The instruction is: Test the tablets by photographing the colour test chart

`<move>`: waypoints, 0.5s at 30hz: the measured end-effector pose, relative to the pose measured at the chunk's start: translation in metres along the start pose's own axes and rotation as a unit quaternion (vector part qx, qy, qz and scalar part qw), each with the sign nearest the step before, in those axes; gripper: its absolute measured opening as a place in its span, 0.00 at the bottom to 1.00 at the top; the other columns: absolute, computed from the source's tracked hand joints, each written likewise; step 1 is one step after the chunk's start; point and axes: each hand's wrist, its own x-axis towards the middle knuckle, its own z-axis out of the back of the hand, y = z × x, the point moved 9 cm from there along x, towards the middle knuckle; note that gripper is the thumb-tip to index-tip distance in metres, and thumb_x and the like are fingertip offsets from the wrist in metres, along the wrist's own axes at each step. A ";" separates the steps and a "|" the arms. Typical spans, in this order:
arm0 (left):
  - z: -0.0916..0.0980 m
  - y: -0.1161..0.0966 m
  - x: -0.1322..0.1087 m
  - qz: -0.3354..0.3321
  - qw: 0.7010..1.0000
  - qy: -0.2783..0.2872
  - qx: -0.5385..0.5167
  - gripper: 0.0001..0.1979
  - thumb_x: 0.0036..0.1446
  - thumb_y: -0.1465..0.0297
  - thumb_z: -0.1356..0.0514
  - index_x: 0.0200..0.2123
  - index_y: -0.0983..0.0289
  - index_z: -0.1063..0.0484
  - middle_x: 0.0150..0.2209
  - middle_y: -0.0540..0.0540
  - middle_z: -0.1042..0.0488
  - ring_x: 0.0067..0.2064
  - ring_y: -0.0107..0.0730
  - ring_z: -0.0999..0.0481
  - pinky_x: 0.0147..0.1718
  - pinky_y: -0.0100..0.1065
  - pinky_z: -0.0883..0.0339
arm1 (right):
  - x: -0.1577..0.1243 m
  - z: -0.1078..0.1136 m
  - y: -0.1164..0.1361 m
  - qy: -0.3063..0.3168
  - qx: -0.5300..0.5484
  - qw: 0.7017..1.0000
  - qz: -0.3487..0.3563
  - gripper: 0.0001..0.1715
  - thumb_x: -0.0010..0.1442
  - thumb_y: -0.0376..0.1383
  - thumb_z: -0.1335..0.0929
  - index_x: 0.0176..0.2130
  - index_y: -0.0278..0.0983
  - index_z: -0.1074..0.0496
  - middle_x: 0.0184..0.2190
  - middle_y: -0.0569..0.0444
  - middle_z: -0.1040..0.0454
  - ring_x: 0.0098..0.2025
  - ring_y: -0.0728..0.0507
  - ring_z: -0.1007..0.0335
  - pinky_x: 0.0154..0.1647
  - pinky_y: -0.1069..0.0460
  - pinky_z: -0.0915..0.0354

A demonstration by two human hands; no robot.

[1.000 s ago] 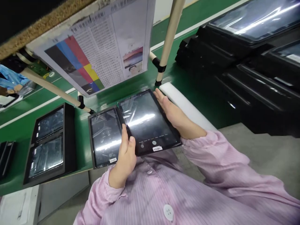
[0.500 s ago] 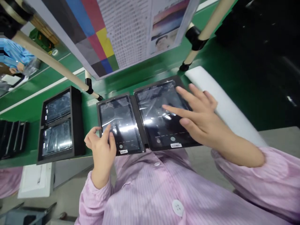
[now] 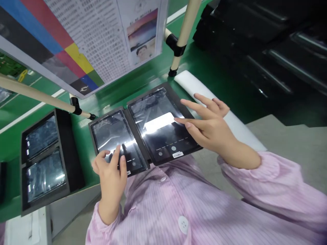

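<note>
Right tablet point(image 3: 163, 136) now set down beside left tablet point(image 3: 107, 132); both grips released. Right hand point(image 3: 212, 131) taps its screen, left hand point(image 3: 109, 170) taps left tablet: holding over, tapping begun.

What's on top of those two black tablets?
Crinkled clear plastic film covers the left black tablet and the right black tablet. The left hand touches the left one; the right hand reaches over the other, hiding screen beneath.

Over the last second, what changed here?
The right tablet, held up by both hands, now lies in the tray. The left hand shifted onto the left tablet; the right hand spreads over the right one. Side tray and colour chart unchanged.
</note>
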 end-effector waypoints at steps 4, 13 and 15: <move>-0.002 -0.006 0.004 0.006 1.000 0.007 -0.001 0.18 0.66 0.69 0.46 0.55 0.62 0.23 0.48 0.65 0.39 0.54 0.49 0.37 0.54 0.53 0.44 | -0.001 -0.007 0.000 -0.010 0.009 1.000 0.017 0.19 0.71 0.38 0.38 0.43 0.46 0.18 0.64 0.52 0.33 0.69 0.31 0.44 0.64 0.30 0.47; -0.012 -0.010 0.011 0.011 0.999 0.034 0.002 0.19 0.67 0.67 0.46 0.57 0.58 0.24 0.52 0.66 0.39 0.55 0.53 0.38 0.54 0.58 0.42 | -0.006 0.012 -0.016 -0.100 0.087 0.991 -0.031 0.21 0.71 0.38 0.40 0.45 0.38 0.19 0.65 0.46 0.34 0.63 0.36 0.33 0.64 0.37 0.39; -0.008 0.010 0.005 0.033 0.999 0.027 -0.032 0.20 0.67 0.64 0.47 0.58 0.57 0.26 0.52 0.66 0.38 0.55 0.52 0.38 0.56 0.58 0.42 | -0.010 0.006 -0.029 -0.090 0.098 0.989 -0.065 0.22 0.71 0.40 0.40 0.48 0.38 0.19 0.66 0.46 0.36 0.64 0.37 0.34 0.65 0.39 0.39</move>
